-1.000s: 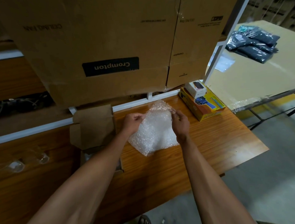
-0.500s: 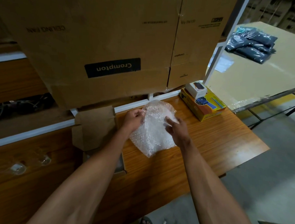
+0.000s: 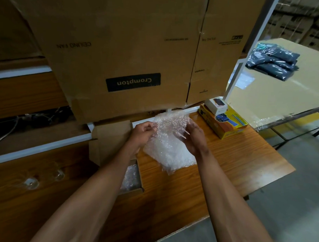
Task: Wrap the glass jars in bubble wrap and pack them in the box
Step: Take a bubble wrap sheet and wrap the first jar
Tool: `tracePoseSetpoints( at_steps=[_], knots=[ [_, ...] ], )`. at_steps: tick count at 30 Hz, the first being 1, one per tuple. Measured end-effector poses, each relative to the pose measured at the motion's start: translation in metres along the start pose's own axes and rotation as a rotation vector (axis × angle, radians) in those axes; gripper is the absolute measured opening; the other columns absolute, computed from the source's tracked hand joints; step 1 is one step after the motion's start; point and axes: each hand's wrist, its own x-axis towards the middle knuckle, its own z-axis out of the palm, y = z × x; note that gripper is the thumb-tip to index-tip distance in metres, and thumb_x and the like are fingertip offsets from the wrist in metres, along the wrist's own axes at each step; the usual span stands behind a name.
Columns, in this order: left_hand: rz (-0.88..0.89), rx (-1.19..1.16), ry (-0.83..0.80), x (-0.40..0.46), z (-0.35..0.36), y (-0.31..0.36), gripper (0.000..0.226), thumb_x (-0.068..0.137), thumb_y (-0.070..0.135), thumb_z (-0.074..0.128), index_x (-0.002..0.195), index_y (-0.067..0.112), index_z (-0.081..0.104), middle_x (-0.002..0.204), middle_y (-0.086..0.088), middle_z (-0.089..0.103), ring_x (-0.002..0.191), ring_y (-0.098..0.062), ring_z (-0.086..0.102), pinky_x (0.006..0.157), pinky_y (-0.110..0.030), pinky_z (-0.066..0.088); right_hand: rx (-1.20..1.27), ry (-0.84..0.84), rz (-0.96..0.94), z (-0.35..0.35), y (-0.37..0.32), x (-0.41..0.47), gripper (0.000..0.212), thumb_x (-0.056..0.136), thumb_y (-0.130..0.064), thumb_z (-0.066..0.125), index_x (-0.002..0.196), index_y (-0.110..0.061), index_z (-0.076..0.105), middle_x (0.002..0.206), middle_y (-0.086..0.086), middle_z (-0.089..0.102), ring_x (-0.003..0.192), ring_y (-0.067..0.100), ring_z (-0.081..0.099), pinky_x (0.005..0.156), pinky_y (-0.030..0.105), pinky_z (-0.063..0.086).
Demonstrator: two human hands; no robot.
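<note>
A: Quick rundown, L to R?

B: Two clear glass jars [image 3: 31,183] lying on the counter [image 3: 239,165] near its left edge, well apart from both hands. Then the small open cardboard box [image 3: 112,152] at the counter's back edge, flap up, some bubble wrap already inside.

A: Hands?

B: Left hand [image 3: 143,133] has fingers curled, pinching the left edge of the bubble wrap sheet [image 3: 171,149]. Right hand [image 3: 193,135] grips the right side, fingers pressed onto it. The sheet's top is lifted between them, bottom trailing onto the counter toward the front edge. Can't tell if a jar's inside the bundle, too blurry.

A: What does the next move hinge on?

B: My read: the box sits just left of the sheet, so the left hand is nearer for loading. The sheet's long axis runs back-to-front. Bare jars are further left, past the box, so left arm's reach again.

A: Right side?

B: Yellow carton [image 3: 223,122] w/ small white box [image 3: 216,104] on top, back right corner.
</note>
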Motion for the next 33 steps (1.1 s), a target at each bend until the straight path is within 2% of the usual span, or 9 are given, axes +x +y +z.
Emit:
tracePoseSetpoints(
  at_steps=[5, 9, 13, 16, 21, 24, 26, 29, 33],
  knots=[
    [0.017, 0.008, -0.064, -0.017, -0.010, 0.014, 0.047, 0.097, 0.023, 0.075, 0.138, 0.031, 0.053, 0.116, 0.011, 0.065, 0.103, -0.006, 0.063, 0.086, -0.026, 0.053, 0.013, -0.114, -0.005, 0.031, -0.019, -0.010, 0.033, 0.109, -0.015, 0.047, 0.135, -0.005, 0.063, 0.134, 0.023, 0.064, 0.125, 0.041, 0.060, 0.109, 0.059, 0.050],
    [-0.004, 0.013, -0.040, -0.022, -0.021, 0.018, 0.066, 0.089, 0.029, 0.083, 0.147, 0.017, 0.054, 0.134, 0.002, 0.067, 0.110, -0.014, 0.067, 0.087, -0.031, 0.058, -0.079, -0.145, -0.003, 0.057, -0.035, -0.016, 0.037, 0.112, -0.018, 0.042, 0.141, -0.003, 0.060, 0.132, 0.020, 0.068, 0.123, 0.036, 0.065, 0.113, 0.056, 0.047],
    [0.030, 0.040, -0.037, -0.032, -0.034, 0.025, 0.056, 0.090, 0.029, 0.082, 0.140, 0.016, 0.060, 0.125, 0.000, 0.071, 0.104, -0.011, 0.070, 0.077, -0.025, 0.056, -0.117, -0.112, 0.009, 0.072, -0.040, -0.026, 0.039, 0.113, -0.023, 0.035, 0.138, -0.009, 0.062, 0.135, 0.016, 0.069, 0.125, 0.034, 0.066, 0.114, 0.056, 0.046],
    [0.030, 0.072, -0.042, -0.038, -0.044, 0.027, 0.062, 0.087, 0.038, 0.084, 0.141, 0.017, 0.059, 0.127, 0.000, 0.070, 0.107, -0.014, 0.070, 0.088, -0.032, 0.059, -0.123, -0.091, 0.023, 0.080, -0.037, -0.034, 0.043, 0.114, -0.031, 0.035, 0.139, -0.010, 0.062, 0.132, 0.013, 0.071, 0.124, 0.032, 0.068, 0.114, 0.057, 0.046],
    [0.034, 0.088, -0.014, -0.053, -0.056, 0.024, 0.040, 0.089, 0.031, 0.083, 0.121, 0.021, 0.061, 0.111, 0.005, 0.070, 0.100, -0.014, 0.070, 0.086, -0.036, 0.059, -0.065, -0.120, 0.030, 0.090, -0.025, -0.047, 0.057, 0.106, -0.061, 0.043, 0.138, -0.016, 0.059, 0.138, 0.012, 0.068, 0.125, 0.032, 0.068, 0.110, 0.052, 0.050],
    [0.014, 0.096, -0.021, -0.060, -0.064, 0.019, 0.046, 0.087, 0.027, 0.085, 0.128, 0.019, 0.066, 0.114, 0.000, 0.076, 0.101, -0.020, 0.076, 0.093, -0.048, 0.062, -0.146, -0.136, -0.002, 0.095, -0.020, -0.053, 0.033, 0.105, -0.032, 0.062, 0.131, -0.012, 0.060, 0.130, 0.009, 0.072, 0.118, 0.028, 0.072, 0.101, 0.045, 0.056],
    [0.020, 0.074, -0.023, -0.068, -0.068, 0.020, 0.046, 0.089, 0.026, 0.083, 0.131, 0.016, 0.065, 0.115, -0.003, 0.076, 0.099, -0.020, 0.077, 0.089, -0.043, 0.064, -0.193, -0.082, -0.022, 0.099, -0.017, -0.053, 0.013, 0.106, -0.010, 0.059, 0.116, -0.005, 0.064, 0.103, 0.004, 0.074, 0.095, 0.023, 0.074, 0.089, 0.038, 0.058],
    [0.032, -0.019, -0.047, -0.077, -0.073, 0.019, 0.047, 0.091, 0.028, 0.080, 0.133, 0.014, 0.063, 0.120, -0.005, 0.073, 0.103, -0.021, 0.073, 0.086, -0.037, 0.063, -0.153, -0.023, -0.045, 0.105, -0.017, -0.060, 0.017, 0.107, -0.010, 0.056, 0.092, -0.012, 0.064, 0.073, -0.003, 0.059, 0.069, 0.010, 0.054, 0.068, 0.024, 0.052],
    [0.028, -0.083, -0.013, -0.086, -0.084, 0.015, 0.040, 0.090, 0.027, 0.080, 0.125, 0.015, 0.065, 0.125, -0.005, 0.069, 0.114, -0.019, 0.066, 0.086, -0.030, 0.056, -0.151, -0.100, 0.032, 0.109, -0.007, -0.069, 0.026, 0.101, -0.026, 0.067, 0.116, -0.006, 0.066, 0.105, 0.005, 0.075, 0.099, 0.016, 0.071, 0.086, 0.031, 0.057]
  ],
)
